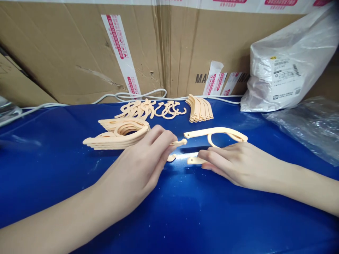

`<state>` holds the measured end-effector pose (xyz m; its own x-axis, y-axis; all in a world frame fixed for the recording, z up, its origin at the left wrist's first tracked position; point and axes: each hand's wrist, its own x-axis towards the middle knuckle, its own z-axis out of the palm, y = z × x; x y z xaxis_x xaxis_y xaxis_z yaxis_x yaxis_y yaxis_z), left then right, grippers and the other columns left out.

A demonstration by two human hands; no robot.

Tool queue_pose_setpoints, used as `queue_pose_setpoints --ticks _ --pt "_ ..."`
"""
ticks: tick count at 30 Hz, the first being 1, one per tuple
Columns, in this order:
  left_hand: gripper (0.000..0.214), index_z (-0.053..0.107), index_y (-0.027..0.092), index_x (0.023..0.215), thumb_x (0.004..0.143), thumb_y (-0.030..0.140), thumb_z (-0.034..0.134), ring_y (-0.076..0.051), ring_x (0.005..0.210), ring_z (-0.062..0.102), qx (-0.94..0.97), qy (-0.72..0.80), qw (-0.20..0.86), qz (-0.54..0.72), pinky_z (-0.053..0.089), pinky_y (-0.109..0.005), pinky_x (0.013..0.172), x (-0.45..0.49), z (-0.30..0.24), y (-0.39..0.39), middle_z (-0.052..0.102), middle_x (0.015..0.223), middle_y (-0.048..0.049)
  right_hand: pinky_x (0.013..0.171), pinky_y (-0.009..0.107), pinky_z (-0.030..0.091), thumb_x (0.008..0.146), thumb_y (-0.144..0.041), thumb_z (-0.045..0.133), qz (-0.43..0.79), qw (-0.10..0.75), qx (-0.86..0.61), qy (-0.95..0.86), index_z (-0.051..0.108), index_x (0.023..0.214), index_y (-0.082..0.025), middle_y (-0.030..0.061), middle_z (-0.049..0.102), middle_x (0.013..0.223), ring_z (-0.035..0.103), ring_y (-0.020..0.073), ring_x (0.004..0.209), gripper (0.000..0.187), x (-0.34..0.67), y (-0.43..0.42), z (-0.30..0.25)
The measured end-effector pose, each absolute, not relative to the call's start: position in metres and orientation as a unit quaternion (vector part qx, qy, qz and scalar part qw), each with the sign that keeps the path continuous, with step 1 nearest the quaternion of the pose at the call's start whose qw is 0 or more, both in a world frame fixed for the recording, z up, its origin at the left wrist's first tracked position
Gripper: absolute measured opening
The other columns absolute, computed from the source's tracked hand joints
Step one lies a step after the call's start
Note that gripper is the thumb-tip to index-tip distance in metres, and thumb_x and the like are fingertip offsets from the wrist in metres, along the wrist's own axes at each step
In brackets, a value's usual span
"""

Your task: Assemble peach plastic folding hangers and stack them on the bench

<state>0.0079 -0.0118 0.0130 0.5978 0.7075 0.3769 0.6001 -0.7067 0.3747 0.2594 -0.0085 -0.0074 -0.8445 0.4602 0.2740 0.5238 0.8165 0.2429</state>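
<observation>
Beyond left hand and right hand, both tight round cream plastic pieces, stacked frames, cable, cardboard box.

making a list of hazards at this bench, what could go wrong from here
The left hand covers most of the beige plastic piece it holds, so a loose grip might go unnoticed and let it drop. That hand is also close to the stack of beige hanger pieces; a bump could skew it. The loose hooks overlap, so they might snag when lifted.
</observation>
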Motion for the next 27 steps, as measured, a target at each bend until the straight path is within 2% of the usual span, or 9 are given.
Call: queue_pose_setpoints --ticks 4,8,12,16,22,27 --pt "0.017 0.051 0.020 0.107 0.102 0.021 0.035 -0.014 0.074 0.051 0.888 0.372 0.101 0.250 0.039 -0.028 0.068 0.005 0.004 -0.009 0.056 0.082 0.0025 0.046 0.026 0.038 0.103 -0.033 0.035 -0.129 0.128 -0.281 -0.942 0.057 0.106 -0.015 0.0018 0.071 0.078 0.065 0.0134 0.055 0.028 0.257 -0.006 -0.009" --pt "0.027 0.053 0.021 0.115 0.104 0.029 0.030 -0.019 0.082 0.050 0.897 0.374 0.068 0.227 0.039 -0.034 0.075 0.006 0.000 -0.005 0.061 0.092 -0.0011 0.054 0.026 0.045 0.103 -0.034 0.036 -0.093 0.144 -0.301 -0.938 0.060 0.106 -0.014 0.0041 0.073 0.084 0.070 0.0157 0.066 0.031 0.255 -0.004 -0.008" --pt "0.031 0.056 0.019 0.110 0.103 0.031 0.028 -0.021 0.083 0.051 0.899 0.379 0.037 0.216 0.038 -0.036 0.075 0.008 -0.003 -0.006 0.063 0.094 -0.0032 0.054 0.024 0.043 0.102 -0.030 0.037 -0.100 0.178 -0.290 -0.935 0.061 0.099 -0.015 0.0026 0.072 0.080 0.068 0.0139 0.065 0.029 0.251 0.001 -0.004" --pt "0.031 0.057 0.020 0.102 0.103 0.031 0.028 -0.018 0.076 0.051 0.897 0.384 0.053 0.214 0.037 -0.032 0.068 0.009 0.000 -0.009 0.062 0.085 -0.0011 0.054 0.026 0.041 0.102 -0.031 0.036 -0.121 0.162 -0.263 -0.943 0.059 0.097 -0.016 0.0009 0.068 0.077 0.064 0.0135 0.060 0.029 0.244 0.007 0.002" --pt "0.025 0.053 0.021 0.091 0.099 0.041 0.041 -0.014 0.060 0.052 0.885 0.418 0.061 0.196 0.031 -0.024 0.054 0.007 0.006 -0.009 0.055 0.066 0.0044 0.053 0.026 0.039 0.103 -0.032 0.033 -0.122 0.154 -0.260 -0.945 0.058 0.099 -0.016 0.0022 0.069 0.080 0.064 0.0130 0.061 0.030 0.237 0.012 0.007" --pt "0.037 0.053 0.020 0.086 0.102 0.046 0.032 -0.013 0.054 0.054 0.899 0.404 -0.019 0.169 0.028 -0.023 0.049 0.001 0.003 -0.003 0.057 0.062 0.0034 0.054 0.025 0.040 0.103 -0.030 0.034 -0.092 0.186 -0.265 -0.942 0.059 0.103 -0.015 0.0036 0.073 0.087 0.068 0.0135 0.067 0.030 0.234 0.013 -0.003"
